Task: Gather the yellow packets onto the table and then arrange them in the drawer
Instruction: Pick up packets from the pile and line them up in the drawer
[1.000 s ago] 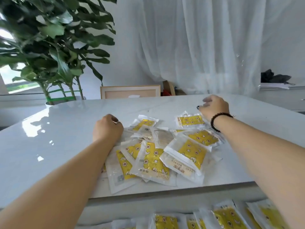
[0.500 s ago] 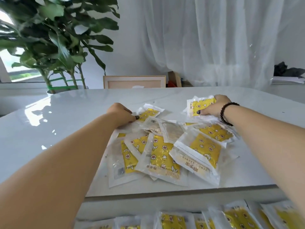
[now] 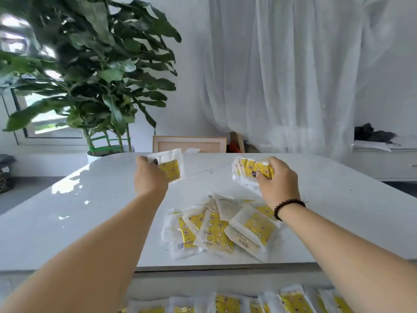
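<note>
Left hand [image 3: 150,177] pinching one yellow packet [image 3: 172,167], right hand [image 3: 276,179] gripping a small stack [image 3: 253,169], both lifted over counter [image 3: 90,213]. Remaining pile [image 3: 222,230] at 6 o'clock. Square edges first, then lower flat into drawer row [image 3: 228,303] at 6, no overlap.

A packet [image 3: 172,168] now aloft in each hand, formerly on the table.

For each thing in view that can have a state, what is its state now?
left hand: holds one yellow packet, lifted.
right hand: grips another packet, lifted.
packet pile: loose, overlapping, on the table.
drawer packets: in a row below the table edge.
</note>
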A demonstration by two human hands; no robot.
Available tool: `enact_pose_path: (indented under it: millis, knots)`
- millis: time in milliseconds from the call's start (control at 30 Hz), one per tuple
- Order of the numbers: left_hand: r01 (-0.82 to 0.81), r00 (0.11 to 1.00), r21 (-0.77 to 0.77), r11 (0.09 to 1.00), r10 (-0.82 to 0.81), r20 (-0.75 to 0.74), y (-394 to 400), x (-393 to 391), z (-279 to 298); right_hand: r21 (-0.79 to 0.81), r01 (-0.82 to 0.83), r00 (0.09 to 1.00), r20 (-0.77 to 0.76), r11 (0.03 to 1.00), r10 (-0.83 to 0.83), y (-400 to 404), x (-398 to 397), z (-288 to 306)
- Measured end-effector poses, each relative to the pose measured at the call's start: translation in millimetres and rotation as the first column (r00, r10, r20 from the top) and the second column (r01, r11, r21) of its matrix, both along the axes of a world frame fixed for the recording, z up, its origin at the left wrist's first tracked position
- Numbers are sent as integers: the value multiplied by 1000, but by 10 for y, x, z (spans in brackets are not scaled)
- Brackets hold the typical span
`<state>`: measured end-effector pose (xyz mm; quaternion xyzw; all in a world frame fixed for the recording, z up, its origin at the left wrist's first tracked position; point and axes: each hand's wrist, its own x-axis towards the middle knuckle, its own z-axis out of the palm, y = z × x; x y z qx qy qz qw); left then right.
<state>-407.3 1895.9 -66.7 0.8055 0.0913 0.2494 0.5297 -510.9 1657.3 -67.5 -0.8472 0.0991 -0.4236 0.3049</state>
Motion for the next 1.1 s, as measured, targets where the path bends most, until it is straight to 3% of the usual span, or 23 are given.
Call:
enact_pose_path:
  millis: [133,200,300,400,600,700,867,1000,1100]
  knots:
    - [-9,999,-90,996,5,-51,202,-441,215,361,34,999,-31,932,-25,288,-372,99]
    - [30,989,-263,964,-67,-132,245,-633,180,526,70,998,-39,847,-58,403,-547,100]
    - [70,927,-630,774,-283,-245,312,-943,69,769,114,993,-94,629,-65,546,-738,19]
    - [133,877,-664,736,-399,-267,339,-1202,-74,873,117,992,-121,474,-22,660,-851,-105]
    - [276,806,-659,700,-542,-237,359,-1505,45,947,17,985,-70,320,155,748,-1011,-150]
    - [337,726,-652,679,-629,-279,337,-1590,133,951,-43,967,-37,305,252,558,-597,-467]
    - [429,686,-683,591,-705,-180,249,-1674,161,948,-153,930,41,281,366,991,-823,-114]
    - [408,665,-787,462,-741,-90,231,-1745,238,897,-153,912,-34,414,410,1078,-783,-110]
    - [481,658,-712,512,-747,-93,271,-1793,246,816,-115,890,-169,567,424,1042,-869,-33]
